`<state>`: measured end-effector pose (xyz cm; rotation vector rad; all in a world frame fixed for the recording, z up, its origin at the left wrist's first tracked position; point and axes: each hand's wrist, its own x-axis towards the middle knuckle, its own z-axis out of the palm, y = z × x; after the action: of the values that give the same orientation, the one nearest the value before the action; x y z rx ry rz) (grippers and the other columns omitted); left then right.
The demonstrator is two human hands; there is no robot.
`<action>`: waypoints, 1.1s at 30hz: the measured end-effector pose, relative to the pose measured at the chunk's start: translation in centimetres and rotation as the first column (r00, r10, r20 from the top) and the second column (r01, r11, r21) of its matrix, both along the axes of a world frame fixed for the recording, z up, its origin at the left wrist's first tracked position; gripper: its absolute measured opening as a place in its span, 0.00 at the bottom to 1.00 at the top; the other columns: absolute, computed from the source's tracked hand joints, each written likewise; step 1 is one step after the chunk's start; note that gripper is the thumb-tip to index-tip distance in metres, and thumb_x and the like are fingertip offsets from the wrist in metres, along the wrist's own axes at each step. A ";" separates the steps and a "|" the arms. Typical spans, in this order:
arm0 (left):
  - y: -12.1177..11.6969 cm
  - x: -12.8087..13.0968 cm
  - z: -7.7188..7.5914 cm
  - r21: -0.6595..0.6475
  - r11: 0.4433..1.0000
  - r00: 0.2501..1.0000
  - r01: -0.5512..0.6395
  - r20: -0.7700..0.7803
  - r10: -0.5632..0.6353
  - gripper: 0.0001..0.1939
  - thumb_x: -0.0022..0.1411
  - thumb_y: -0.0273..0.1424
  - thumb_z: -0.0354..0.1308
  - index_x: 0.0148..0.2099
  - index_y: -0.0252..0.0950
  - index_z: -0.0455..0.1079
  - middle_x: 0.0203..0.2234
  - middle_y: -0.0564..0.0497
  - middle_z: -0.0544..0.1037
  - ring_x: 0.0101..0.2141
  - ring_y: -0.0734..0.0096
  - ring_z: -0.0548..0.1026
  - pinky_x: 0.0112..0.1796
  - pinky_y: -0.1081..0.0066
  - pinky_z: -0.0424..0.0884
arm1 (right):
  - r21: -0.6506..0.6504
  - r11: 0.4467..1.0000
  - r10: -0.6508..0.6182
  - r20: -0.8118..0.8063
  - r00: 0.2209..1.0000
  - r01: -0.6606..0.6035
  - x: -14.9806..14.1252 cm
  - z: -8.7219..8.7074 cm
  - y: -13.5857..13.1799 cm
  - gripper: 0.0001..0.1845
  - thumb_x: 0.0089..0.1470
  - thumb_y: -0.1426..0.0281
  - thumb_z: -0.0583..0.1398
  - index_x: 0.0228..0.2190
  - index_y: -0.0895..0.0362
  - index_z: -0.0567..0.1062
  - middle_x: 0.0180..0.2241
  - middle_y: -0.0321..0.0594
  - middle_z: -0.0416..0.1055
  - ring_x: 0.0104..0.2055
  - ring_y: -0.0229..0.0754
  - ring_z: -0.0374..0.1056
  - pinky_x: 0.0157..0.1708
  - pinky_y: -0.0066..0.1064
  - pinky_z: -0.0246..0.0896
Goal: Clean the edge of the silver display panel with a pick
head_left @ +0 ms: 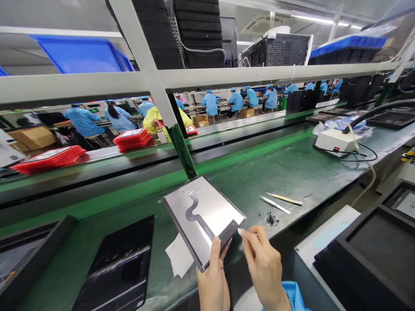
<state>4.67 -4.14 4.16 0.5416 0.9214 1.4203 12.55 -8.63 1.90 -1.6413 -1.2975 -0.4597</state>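
My left hand (213,276) grips the lower edge of a tablet-sized display panel (215,201), thumb on top, and holds it tilted over the bench. The panel's silvery back faces up, with a dark curved ribbon cable (193,211) lying across it. At the panel's right corner is my right hand (264,261), its thumb and index finger pinched together. Something small and whitish shows at those fingertips; I cannot make out what. Two pairs of tweezers, one silver (275,204) and one yellowish (284,198), lie beside a small heap of black scraps (271,219).
A black glossy sheet (119,263) and white paper (179,255) lie on the green bench (240,172). A metal post (181,149) rises behind the panel. A white box with a hose (337,141) stands at right. Black trays (379,250) are at lower right. Co-workers sit beyond.
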 end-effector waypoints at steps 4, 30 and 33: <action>-0.1 -0.1 0.0 -0.005 1.000 1.000 -0.018 -0.006 0.018 0.19 0.58 0.28 0.65 0.53 0.38 0.74 0.49 0.45 0.79 0.49 0.56 0.78 0.40 0.65 0.81 | 0.009 0.999 0.044 0.038 0.998 -0.044 -0.1 0.0 -0.1 0.19 0.70 0.73 0.47 0.38 0.60 0.78 0.29 0.41 0.71 0.20 0.33 0.69 0.20 0.24 0.58; 0.0 0.1 -0.2 -0.001 1.000 0.999 -0.020 -0.036 0.020 0.21 0.62 0.27 0.63 0.57 0.39 0.71 0.47 0.45 0.80 0.47 0.59 0.79 0.44 0.65 0.80 | 0.007 0.999 0.045 0.036 0.998 -0.045 0.0 -0.2 0.0 0.19 0.70 0.72 0.47 0.38 0.59 0.78 0.29 0.40 0.71 0.20 0.33 0.68 0.21 0.23 0.58; -0.1 0.1 -0.2 0.000 1.000 0.999 -0.016 -0.038 0.016 0.20 0.61 0.27 0.64 0.56 0.38 0.72 0.46 0.45 0.81 0.47 0.58 0.80 0.47 0.62 0.78 | -0.011 1.000 0.005 0.006 1.000 -0.005 0.2 -0.2 -0.1 0.20 0.70 0.71 0.46 0.38 0.59 0.78 0.30 0.41 0.71 0.20 0.33 0.69 0.21 0.23 0.58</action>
<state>4.75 -4.23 3.97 0.5633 0.9585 1.4286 12.70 -8.68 1.68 -1.6460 -1.3110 -0.4559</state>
